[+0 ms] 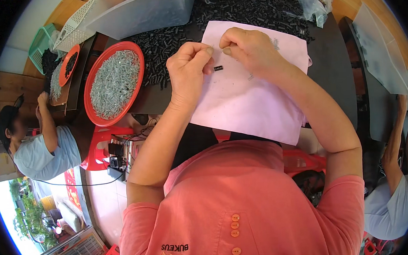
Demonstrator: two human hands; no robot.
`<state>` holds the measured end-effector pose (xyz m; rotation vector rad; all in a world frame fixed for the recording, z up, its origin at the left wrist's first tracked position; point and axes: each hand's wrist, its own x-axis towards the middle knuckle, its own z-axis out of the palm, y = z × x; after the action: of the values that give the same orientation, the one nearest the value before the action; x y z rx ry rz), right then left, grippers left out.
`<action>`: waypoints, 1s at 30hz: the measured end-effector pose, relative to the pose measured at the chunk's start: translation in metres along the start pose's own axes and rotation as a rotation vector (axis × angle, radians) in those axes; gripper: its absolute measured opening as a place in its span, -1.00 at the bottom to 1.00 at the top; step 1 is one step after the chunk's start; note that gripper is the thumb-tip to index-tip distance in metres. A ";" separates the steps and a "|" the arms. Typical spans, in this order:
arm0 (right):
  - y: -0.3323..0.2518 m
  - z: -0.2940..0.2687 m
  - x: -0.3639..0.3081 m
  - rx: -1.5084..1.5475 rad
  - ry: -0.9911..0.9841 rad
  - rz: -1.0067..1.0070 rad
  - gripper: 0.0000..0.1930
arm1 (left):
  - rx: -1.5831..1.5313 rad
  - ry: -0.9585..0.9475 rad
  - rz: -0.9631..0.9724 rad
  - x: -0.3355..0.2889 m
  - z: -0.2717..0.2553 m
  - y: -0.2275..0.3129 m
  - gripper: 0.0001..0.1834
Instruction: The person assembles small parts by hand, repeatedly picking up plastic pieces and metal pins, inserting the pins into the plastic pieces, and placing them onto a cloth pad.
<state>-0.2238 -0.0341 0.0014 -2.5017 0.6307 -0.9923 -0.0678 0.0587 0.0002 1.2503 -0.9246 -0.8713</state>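
Observation:
Over a pink cloth (249,108) spread on the dark table, both my hands are raised close together with a small gap between them. My left hand (187,65) is closed, thumb and forefinger pinched at the cloth's left edge. Thumb and fingers of my right hand (250,47) also press together in a pinch. Whatever is between the fingertips is too small to make out. Just beside my left fingers, a short black cylindrical piece (218,68) lies on the cloth. Tiny clear pieces (251,77) are scattered near my right wrist.
Loose black pieces (257,5) cover the table's far side. A red basin (102,123) of small clear parts stands to the left. Behind are a translucent bin (145,14) and plastic bags (315,4). One person (48,146) sits at left, another (395,200) at right.

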 end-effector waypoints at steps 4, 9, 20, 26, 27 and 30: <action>0.005 -0.002 0.001 0.001 0.003 0.041 -0.89 | 0.047 -0.013 0.060 0.001 0.001 -0.004 -0.93; 0.004 -0.006 0.002 0.272 -0.034 0.141 -0.94 | 0.123 0.001 0.104 0.003 0.000 -0.012 -0.94; -0.007 -0.010 0.003 0.307 -0.048 0.112 -0.93 | 0.089 -0.134 0.076 -0.004 0.002 0.003 -0.88; -0.003 -0.009 0.003 0.424 -0.043 0.156 -0.94 | 0.039 -0.084 0.083 -0.004 0.001 0.004 -0.90; -0.003 -0.009 0.003 0.484 -0.057 0.195 -0.92 | 0.039 -0.085 0.084 -0.004 0.001 0.004 -0.90; -0.003 -0.011 0.005 0.369 -0.144 0.212 -0.89 | 0.126 -0.075 0.179 -0.003 0.001 -0.001 -0.93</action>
<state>-0.2274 -0.0359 0.0126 -2.1114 0.5921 -0.7630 -0.0696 0.0616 -0.0008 1.2273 -1.1473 -0.7315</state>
